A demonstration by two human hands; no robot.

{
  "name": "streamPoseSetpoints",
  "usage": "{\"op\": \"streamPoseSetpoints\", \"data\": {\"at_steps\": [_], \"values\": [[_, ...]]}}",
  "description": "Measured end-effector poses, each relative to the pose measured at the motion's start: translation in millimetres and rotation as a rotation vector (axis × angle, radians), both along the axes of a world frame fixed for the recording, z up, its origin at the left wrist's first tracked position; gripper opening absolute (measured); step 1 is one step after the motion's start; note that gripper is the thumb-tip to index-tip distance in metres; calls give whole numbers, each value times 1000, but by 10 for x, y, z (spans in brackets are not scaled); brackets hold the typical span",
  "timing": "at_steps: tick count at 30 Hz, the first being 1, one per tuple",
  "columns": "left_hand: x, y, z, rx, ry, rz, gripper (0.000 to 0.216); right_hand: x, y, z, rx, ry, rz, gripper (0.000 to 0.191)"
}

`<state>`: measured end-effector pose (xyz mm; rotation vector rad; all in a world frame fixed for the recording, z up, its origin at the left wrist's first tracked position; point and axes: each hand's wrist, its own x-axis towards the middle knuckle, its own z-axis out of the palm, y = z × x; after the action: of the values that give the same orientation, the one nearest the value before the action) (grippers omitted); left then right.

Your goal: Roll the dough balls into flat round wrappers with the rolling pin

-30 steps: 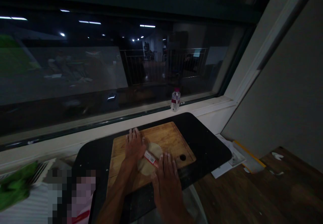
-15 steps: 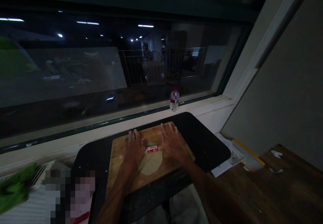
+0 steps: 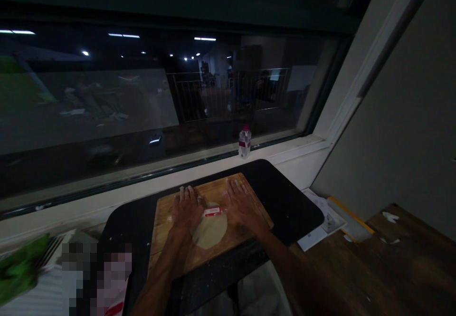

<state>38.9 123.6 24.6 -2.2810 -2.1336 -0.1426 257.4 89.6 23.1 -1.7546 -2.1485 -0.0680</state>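
The left hand (image 3: 188,206) and right hand (image 3: 240,204) lie palm-down, fingers extended. The red-and-white roller (image 3: 213,211) sits between them, across the far part of the dough sheet (image 3: 210,234).

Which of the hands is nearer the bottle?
Right. The right hand is over the cutting board, almost straight in front of the bottle on the window ledge; the left hand is farther, in front and well to its left.
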Motion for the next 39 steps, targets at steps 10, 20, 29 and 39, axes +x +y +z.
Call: {"op": "streamPoseSetpoints", "data": {"at_steps": [10,20,29,39], "values": [[46,73,-93,181,33,-103,71,-694,-1190,-381,147,98,-243,61],[103,52,-60,67,-30,-96,71,-112,-135,-19,36,35,-203,57],[219,-165,-119,19,-20,-14,70,-139,1041,235,-112,-64,186,56],[289,-245,-107,143,72,56,71,-196,1151,217,-75,-103,353,55]]}}
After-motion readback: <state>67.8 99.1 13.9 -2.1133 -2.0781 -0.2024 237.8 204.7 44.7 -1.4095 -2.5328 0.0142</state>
